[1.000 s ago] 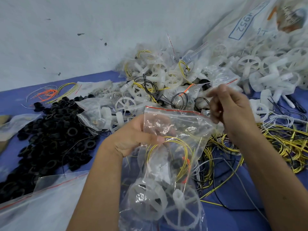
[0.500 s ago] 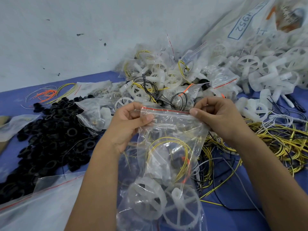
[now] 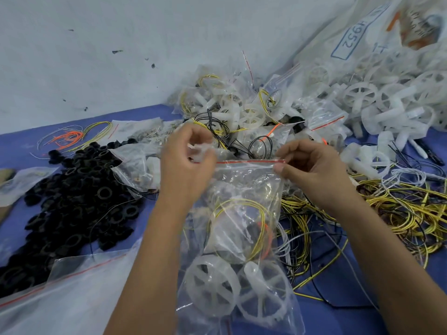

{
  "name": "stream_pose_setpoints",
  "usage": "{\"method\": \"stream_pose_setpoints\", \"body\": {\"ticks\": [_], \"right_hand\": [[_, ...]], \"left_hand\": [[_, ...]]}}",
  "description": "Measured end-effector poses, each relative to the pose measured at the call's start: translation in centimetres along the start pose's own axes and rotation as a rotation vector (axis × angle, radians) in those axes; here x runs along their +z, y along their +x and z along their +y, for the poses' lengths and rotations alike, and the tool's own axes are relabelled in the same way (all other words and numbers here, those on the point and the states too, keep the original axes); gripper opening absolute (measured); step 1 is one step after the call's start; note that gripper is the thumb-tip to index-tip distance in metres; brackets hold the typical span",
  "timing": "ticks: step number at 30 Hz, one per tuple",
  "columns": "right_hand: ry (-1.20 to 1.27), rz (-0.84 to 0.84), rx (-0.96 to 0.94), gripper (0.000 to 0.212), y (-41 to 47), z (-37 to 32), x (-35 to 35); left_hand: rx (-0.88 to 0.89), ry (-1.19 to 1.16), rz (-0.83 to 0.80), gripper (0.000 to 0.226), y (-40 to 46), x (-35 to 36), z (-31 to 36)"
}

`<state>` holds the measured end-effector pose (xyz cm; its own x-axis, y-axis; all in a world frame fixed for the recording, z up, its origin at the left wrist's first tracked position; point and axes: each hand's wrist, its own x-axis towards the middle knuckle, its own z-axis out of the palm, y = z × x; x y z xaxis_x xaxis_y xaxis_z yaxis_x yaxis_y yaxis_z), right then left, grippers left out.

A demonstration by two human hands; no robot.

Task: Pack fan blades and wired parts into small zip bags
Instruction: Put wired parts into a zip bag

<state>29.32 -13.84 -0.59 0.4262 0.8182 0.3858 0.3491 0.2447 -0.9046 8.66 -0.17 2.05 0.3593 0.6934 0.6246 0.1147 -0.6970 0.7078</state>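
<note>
While both hands pinch its top edge, a clear zip bag hangs in the lower middle of the frame, its red-lined seal stretched level between them. Inside it lie two white fan blades side by side at the bottom, with a coil of yellow wire and a bit of orange wire above them. The left hand grips the seal's left end with curled fingers and thumb; that hand is blurred, so the exact finger placement is hard to tell. The right hand pinches the seal's right end between thumb and bent fingers.

Just right of the bag, a tangle of yellow, black and white wires spreads over the blue table. Behind the hands, in the upper middle, sits a heap of filled bags with blades and wires. Loose white blades pile up at the upper right beside a big printed sack. A mound of black rings fills the left side, with a flat empty bag at the lower left. Orange and yellow wire strands lie at the far left near the pale wall.
</note>
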Motion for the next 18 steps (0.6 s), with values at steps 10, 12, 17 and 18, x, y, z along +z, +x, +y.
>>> {"method": "stream_pose_setpoints", "body": {"ticks": [10,12,17,18], "right_hand": [[-0.146,0.02,-0.15,0.027,-0.5,-0.6,1.2],[-0.097,0.009,-0.141,0.026,-0.5,-0.6,1.3],[-0.051,0.021,-0.128,0.028,-0.4,-0.4,1.8],[-0.042,0.028,-0.129,0.027,-0.4,-0.3,1.9]], "left_hand": [[0.06,0.12,-0.411,0.01,-0.6,3.7,2.1],[0.045,0.091,-0.395,0.014,-0.4,3.5,2.0],[0.0,0.074,-0.436,0.012,-0.4,3.1,1.8],[-0.004,0.08,-0.437,0.011,-0.4,3.1,1.8]]}}
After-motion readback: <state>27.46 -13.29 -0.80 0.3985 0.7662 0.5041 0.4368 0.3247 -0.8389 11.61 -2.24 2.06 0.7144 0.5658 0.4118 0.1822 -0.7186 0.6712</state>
